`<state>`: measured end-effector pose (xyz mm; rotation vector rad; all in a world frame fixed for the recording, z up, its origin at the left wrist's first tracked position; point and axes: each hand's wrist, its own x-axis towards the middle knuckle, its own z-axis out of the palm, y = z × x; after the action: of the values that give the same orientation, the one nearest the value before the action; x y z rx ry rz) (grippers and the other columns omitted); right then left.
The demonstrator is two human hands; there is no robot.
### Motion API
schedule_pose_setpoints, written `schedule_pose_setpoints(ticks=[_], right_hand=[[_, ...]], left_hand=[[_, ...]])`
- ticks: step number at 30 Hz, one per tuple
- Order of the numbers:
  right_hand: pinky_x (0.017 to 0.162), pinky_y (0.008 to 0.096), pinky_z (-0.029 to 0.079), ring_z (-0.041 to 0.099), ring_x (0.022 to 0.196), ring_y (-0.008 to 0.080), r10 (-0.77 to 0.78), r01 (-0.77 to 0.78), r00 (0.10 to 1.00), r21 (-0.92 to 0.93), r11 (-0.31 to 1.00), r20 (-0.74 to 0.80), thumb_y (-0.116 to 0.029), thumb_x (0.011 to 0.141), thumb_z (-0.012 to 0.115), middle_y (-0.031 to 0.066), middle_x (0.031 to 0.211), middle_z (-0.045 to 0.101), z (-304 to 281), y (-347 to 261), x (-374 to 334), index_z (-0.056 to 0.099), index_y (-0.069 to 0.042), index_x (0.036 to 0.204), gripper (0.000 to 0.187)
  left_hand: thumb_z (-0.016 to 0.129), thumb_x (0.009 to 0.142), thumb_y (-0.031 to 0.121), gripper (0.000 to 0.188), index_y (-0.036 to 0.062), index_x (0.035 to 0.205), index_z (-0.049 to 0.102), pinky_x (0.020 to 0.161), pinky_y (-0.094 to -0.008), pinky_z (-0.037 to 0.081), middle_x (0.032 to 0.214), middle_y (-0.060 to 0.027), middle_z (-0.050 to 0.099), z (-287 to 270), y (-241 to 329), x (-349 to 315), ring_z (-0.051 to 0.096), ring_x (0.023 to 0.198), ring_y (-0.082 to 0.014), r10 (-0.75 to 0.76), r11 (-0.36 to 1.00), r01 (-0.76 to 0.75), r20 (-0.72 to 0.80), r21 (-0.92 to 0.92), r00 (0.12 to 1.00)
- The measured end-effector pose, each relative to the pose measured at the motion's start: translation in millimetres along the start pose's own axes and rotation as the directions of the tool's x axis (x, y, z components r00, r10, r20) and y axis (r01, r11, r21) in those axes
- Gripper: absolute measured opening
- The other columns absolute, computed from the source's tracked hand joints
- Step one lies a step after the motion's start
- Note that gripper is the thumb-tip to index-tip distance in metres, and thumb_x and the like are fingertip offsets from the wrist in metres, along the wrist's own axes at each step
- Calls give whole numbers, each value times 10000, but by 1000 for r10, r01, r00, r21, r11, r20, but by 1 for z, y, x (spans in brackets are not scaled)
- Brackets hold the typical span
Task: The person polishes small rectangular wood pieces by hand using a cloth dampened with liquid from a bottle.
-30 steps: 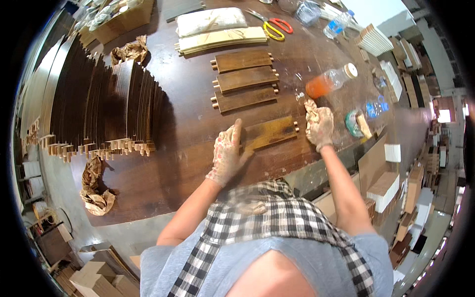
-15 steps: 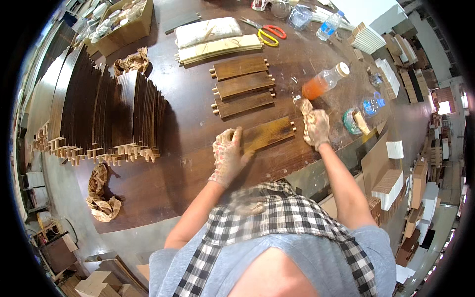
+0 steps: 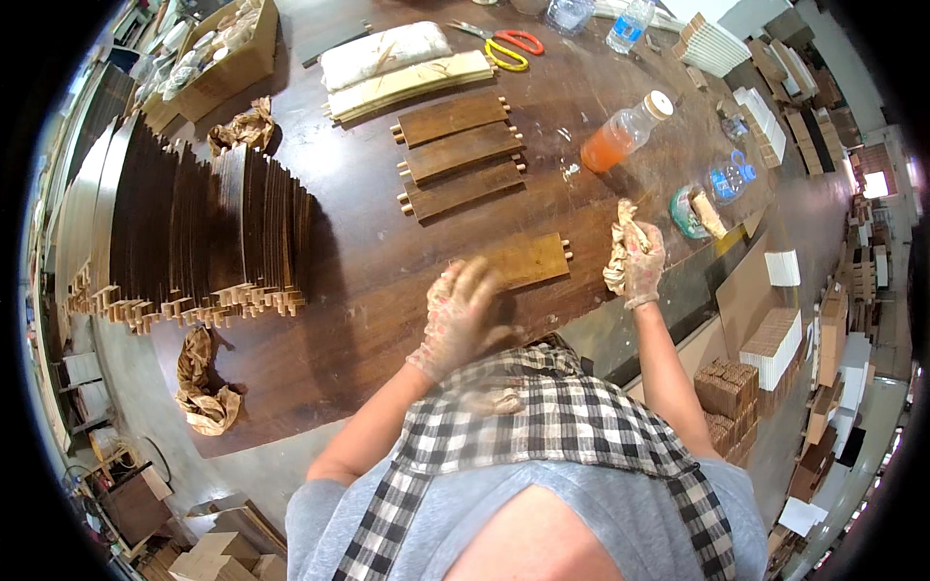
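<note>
My right hand (image 3: 643,265), in a thin stained glove, is closed around a crumpled brown paper wad (image 3: 620,254), off the right end of a short wooden slat (image 3: 531,259). This slat is yellow-brown with peg ends on its right side. My left hand (image 3: 459,312), also gloved, is over the slat's left end, fingers stretched out and blurred; whether it touches the slat is unclear. Beyond lie three similar brown slats (image 3: 463,155) with pegged ends. A bottle of orange liquid (image 3: 616,141) lies tilted or leaning in view beyond my right hand.
Dark pegged boards (image 3: 194,223) stand in a tall stack at left. Crumpled paper (image 3: 201,382) lies near the table's front left edge. Pale slats (image 3: 412,87), scissors (image 3: 504,46) and a blue-labelled water bottle (image 3: 630,27) are at the back. A green container (image 3: 690,213) is at right.
My right hand has moved slightly right and away from the slat with the paper. My left hand's fingers have shifted and blur. The dark patch on the slat's right end no longer shows.
</note>
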<state>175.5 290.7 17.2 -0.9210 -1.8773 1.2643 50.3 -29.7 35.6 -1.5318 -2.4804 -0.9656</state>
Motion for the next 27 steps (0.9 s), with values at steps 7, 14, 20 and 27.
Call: schedule_pose_setpoints(ticks=[7,14,20,27], right_hand=[[937,439,468,600,1016,288,-598,754,575,-77,653,558,-215,856,650,130,1015,637,127,-51,-91,672,-107,940,138],[866,439,457,577,946,270,-449,594,804,-571,567,390,-244,865,641,122,983,615,63,5,-6,633,-74,990,212],[914,462,474,616,958,309,-480,544,839,-421,726,256,-214,865,638,135,916,616,58,-48,-27,622,-45,952,191],[800,438,495,610,798,245,-577,734,679,-408,543,454,-203,891,598,107,780,648,76,-22,-59,680,-148,820,121]], left_hand=[[866,719,218,951,-1,1520,404,1062,-495,393,1264,-153,645,34,-24,5,557,1207,-363,-219,961,216,3,-173,976],[861,721,178,954,-9,1517,370,1059,-503,419,1356,-196,559,19,-6,23,528,1239,-399,-215,965,228,106,-129,971],[828,740,106,936,-19,1531,345,1052,-502,442,1348,-223,542,31,-31,5,523,1218,-415,-113,954,111,8,-279,994],[839,722,150,942,-44,1507,356,1027,-494,461,1290,-215,587,27,-23,8,547,1175,-414,-164,962,168,36,-216,986]])
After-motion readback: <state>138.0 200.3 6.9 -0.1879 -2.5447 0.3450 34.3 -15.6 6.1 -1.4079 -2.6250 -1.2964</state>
